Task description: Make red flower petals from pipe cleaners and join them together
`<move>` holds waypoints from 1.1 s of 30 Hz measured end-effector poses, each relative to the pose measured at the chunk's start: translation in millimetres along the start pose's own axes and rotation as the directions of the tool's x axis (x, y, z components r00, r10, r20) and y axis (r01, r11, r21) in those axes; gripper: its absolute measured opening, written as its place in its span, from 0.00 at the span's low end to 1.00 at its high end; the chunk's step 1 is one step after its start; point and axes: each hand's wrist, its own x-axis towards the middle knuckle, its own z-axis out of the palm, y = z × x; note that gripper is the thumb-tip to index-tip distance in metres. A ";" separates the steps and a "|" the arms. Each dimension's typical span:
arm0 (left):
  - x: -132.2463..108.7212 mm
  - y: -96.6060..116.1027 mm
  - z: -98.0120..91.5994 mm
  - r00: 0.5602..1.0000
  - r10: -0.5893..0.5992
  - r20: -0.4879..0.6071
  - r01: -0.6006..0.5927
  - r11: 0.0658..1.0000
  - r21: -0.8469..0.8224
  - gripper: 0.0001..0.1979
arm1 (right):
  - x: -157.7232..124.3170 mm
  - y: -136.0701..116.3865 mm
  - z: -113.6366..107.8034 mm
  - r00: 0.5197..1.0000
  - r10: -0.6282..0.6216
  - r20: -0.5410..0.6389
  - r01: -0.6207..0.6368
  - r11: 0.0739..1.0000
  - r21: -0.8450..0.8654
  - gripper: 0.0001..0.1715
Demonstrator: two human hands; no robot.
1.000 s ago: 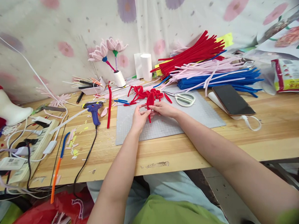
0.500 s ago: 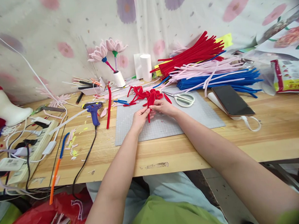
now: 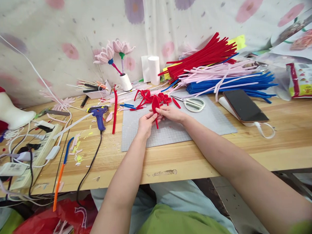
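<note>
Between my hands stands a red pipe-cleaner petal [image 3: 155, 102], its rounded loop up and a short stem pointing down. My left hand [image 3: 146, 124] pinches it from the left near its base. From the right, my right hand [image 3: 170, 114] grips the same petal with thumb and fingers. Just behind lie several bent red pipe-cleaner pieces [image 3: 144, 95] on the grey cutting mat [image 3: 136, 137]. Scissors [image 3: 194, 104] with pale green handles rest to the right of my right hand. Short blue pipe-cleaner pieces [image 3: 128, 106] lie to the left.
A blue glue gun [image 3: 100, 117] and a long red pipe cleaner [image 3: 114, 112] lie left of the mat. Bundles of red [image 3: 202, 58], pink and blue pipe cleaners [image 3: 227, 84] fill the back right. A phone [image 3: 245, 105] sits right; a power strip [image 3: 41, 154] with cables lies far left.
The petal's rounded loop now shows more broadly and upright between my fingers. Both hands stay in nearly the same place; the whole view has shifted slightly.
</note>
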 end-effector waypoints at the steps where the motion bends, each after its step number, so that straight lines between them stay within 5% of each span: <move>1: -0.2 0.8 -0.1 1.000 0.004 -0.016 -0.004 1.000 -0.002 0.05 | -0.2 -0.3 0.7 1.000 0.001 -0.008 -0.001 1.000 -0.019 0.25; 11: 0.2 5.2 -1.9 0.994 0.038 -0.104 -0.037 0.999 0.016 0.03 | 1.9 -3.8 0.9 0.977 -0.131 -0.167 0.057 0.920 -0.388 0.10; 17: 3.0 2.3 -4.1 0.983 0.094 -0.158 -0.082 0.994 0.077 0.03 | -3.1 -11.6 13.2 0.957 -0.259 -0.128 0.063 0.620 -0.782 0.10; 23: 9.6 -9.3 -1.7 0.932 0.287 -0.223 -0.220 0.933 0.283 0.07 | -6.2 -15.6 21.9 0.951 -0.303 -0.071 0.063 0.410 -0.910 0.12; 28: 12.4 -13.8 -3.3 0.899 0.380 -0.218 -0.267 0.870 0.415 0.07 | -5.2 -13.8 26.9 0.941 -0.324 -0.097 0.063 0.451 -0.891 0.11; 33: 15.8 -15.8 -12.8 0.888 0.411 -0.206 -0.289 0.848 0.445 0.06 | -1.6 -8.3 25.6 0.946 -0.275 -0.174 0.056 0.664 -0.745 0.11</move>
